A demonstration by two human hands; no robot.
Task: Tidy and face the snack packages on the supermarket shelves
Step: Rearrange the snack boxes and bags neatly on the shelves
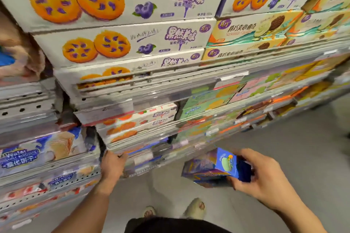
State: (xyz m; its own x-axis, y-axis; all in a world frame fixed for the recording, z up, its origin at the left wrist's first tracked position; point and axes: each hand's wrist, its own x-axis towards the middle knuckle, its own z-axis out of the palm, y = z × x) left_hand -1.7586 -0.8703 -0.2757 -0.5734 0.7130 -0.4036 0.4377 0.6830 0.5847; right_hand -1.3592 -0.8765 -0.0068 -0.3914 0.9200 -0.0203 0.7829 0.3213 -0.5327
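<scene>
My right hand [265, 178] grips a blue and purple snack box [214, 166] by its right end, holding it in the aisle in front of the lower shelves. My left hand [112, 166] reaches into a low shelf, its fingers curled over the front edge of blurred blue packages [140, 150]; what the fingertips hold is hidden. Above, white blueberry biscuit boxes [117, 43] are stacked face-out on the upper shelf. Cream sandwich cookie boxes [250, 30] stand to their right.
Blue wafer packages [37, 151] fill the left shelf bay. White strawberry biscuit boxes [140, 121] and green boxes [208, 100] sit on the middle shelves. The grey aisle floor [284, 138] spreads to the right. My shoes [195, 208] stand close to the shelf base.
</scene>
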